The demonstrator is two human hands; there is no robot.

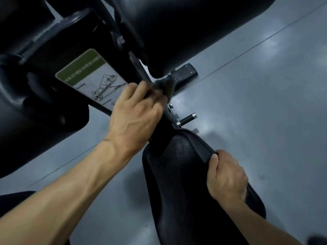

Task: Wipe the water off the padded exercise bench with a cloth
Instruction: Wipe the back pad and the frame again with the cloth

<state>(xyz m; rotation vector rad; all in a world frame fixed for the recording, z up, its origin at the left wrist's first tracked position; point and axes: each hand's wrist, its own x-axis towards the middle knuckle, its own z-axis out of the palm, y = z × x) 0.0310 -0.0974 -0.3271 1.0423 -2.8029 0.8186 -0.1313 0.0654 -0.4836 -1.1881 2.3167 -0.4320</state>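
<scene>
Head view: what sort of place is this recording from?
Most likely a gym: a black padded bench, an exercise diagram sticker on the machine frame, and a smooth grey floor.

The scene is dim and cool-toned, with most dark padding swallowed into near-black. Soft pale patches of overhead light reflect off the glossy grey floor [265, 85], strongest at upper right. Faint shadows pool on the floor beneath the equipment. The instruction label [90, 76] is smeared by motion blur. Wide-angle distortion bends straight floor seams and stretches the forearms toward the lower edges.
</scene>
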